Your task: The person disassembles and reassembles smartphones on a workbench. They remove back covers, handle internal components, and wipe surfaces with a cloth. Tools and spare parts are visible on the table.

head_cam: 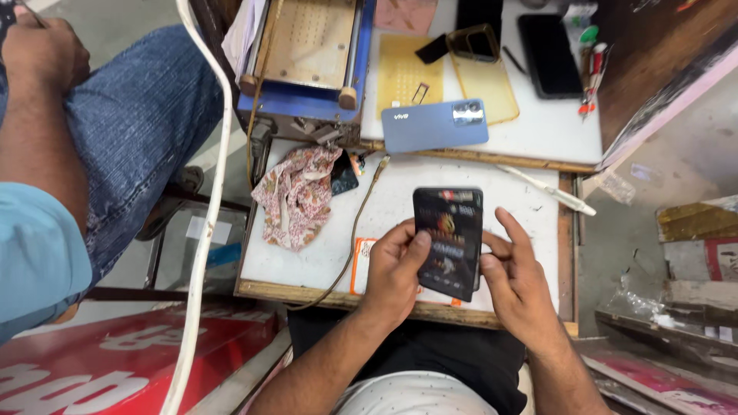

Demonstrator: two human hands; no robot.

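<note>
A black smartphone (448,240) with a lit screen is held upright over the near edge of a white worktable (400,201). My left hand (396,267) grips its left side, thumb resting on the screen. My right hand (516,270) supports the right edge with fingers spread behind it. An orange-edged card (360,265) lies flat under my left hand.
A blue phone (435,124) lies face down on the upper shelf, beside a yellow clear case (483,77) and a dark phone (549,55). A floral cloth (296,196), a brown cable (357,223) and a blue machine (307,61) sit left. Another person's arm (38,115) rests on a denim knee.
</note>
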